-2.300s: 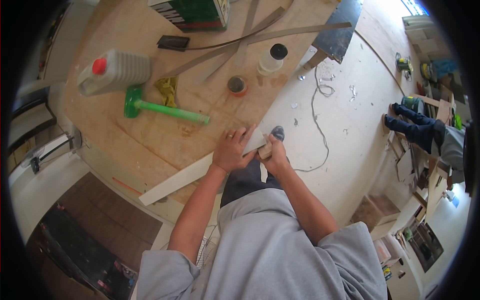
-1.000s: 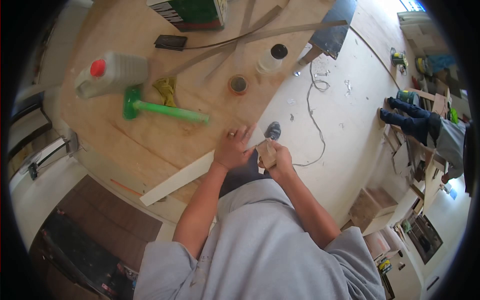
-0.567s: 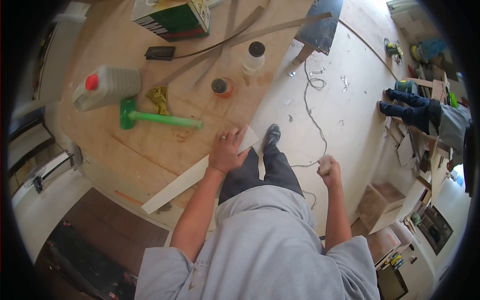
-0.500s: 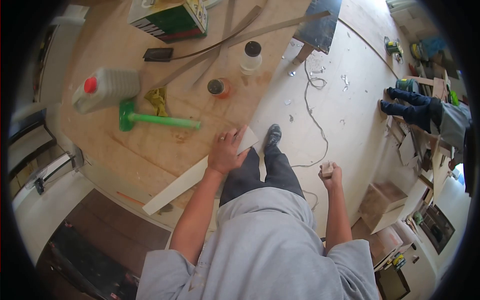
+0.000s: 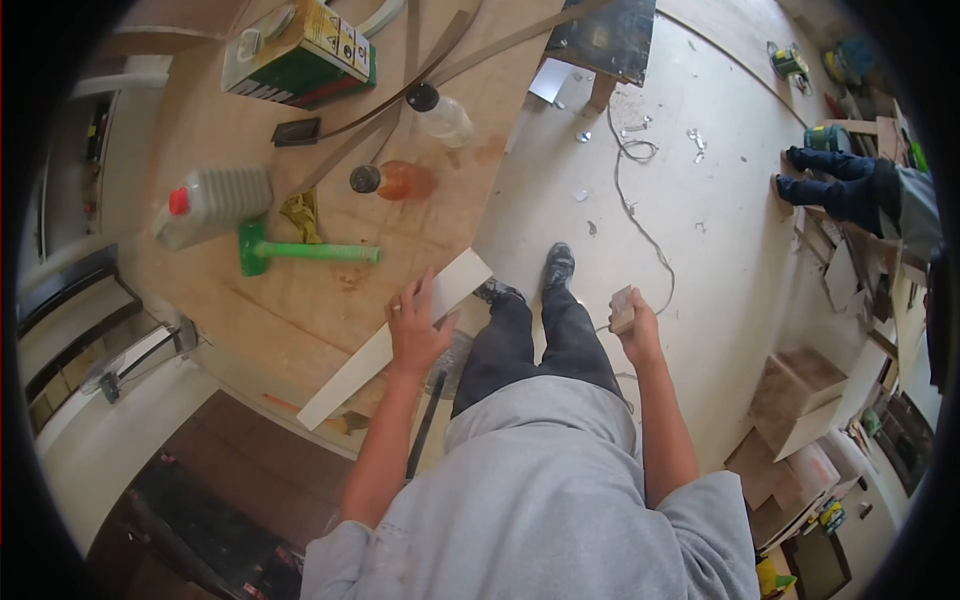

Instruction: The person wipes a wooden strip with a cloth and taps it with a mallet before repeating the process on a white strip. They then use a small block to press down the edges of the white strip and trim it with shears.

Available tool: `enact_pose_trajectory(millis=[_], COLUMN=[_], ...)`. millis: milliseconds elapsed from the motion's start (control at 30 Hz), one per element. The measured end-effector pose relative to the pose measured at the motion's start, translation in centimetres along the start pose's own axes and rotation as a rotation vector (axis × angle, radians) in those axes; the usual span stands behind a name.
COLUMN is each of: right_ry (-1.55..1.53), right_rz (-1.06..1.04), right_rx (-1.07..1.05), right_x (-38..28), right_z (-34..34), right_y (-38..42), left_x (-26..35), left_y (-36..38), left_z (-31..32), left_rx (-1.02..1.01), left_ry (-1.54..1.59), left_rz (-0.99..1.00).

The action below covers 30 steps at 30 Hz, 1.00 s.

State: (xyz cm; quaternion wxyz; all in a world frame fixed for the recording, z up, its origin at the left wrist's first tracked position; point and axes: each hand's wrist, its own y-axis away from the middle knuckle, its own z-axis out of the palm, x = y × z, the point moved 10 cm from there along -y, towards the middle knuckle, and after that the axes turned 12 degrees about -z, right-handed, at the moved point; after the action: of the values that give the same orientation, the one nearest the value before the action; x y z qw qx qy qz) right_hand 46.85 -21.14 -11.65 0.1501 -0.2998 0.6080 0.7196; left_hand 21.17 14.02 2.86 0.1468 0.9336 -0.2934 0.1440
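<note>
A long pale board lies slantwise along the near edge of the wooden table. On it rests my left hand, fingers spread over its surface and thumb toward the near side. Out over the floor, away from the table, my right hand is closed around a small light-brown block. Beyond the board, a green mallet lies on the tabletop.
The table also bears a jug, an orange bottle, a clear bottle, a green-and-white box, a yellow cloth and long strips. A cable crosses the floor. Another person is at right.
The view has shifted. My left hand sits further back from the board's far end, with its fingers more spread. My right hand, still around the block, has come nearer my body's midline.
</note>
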Motion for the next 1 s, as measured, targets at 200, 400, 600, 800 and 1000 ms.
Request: enact_pose_trajectory(millis=[200, 400, 600, 800, 1000], right_ry=[-0.041, 0.077, 0.291, 0.402, 0.391], right_rz=[0.044, -0.041, -0.048, -0.090, -0.172], right_rx=[-0.067, -0.061, -0.017, -0.106, -0.203], right_x=[-1.0, -1.8, 0.8, -0.1, -4.8], right_z=[-3.0, -6.6, -12.8, -13.5, -11.5], right_y=[-1.5, -3.7, -9.0, -12.7, -14.2], left_x=[-2.6, -0.4, -1.5, -7.8, -21.5], left_y=[2.7, 1.8, 7.8, 19.0, 22.6], left_z=[-0.8, -7.7, -28.5, -43.5, -38.9], left_rx=[0.012, -0.009, 0.578, 1.119, 1.141], left_ry=[-0.027, 0.033, 0.332, 0.792, 1.418], left_rz=[-0.151, -0.119, -0.411, -0.573, -0.679])
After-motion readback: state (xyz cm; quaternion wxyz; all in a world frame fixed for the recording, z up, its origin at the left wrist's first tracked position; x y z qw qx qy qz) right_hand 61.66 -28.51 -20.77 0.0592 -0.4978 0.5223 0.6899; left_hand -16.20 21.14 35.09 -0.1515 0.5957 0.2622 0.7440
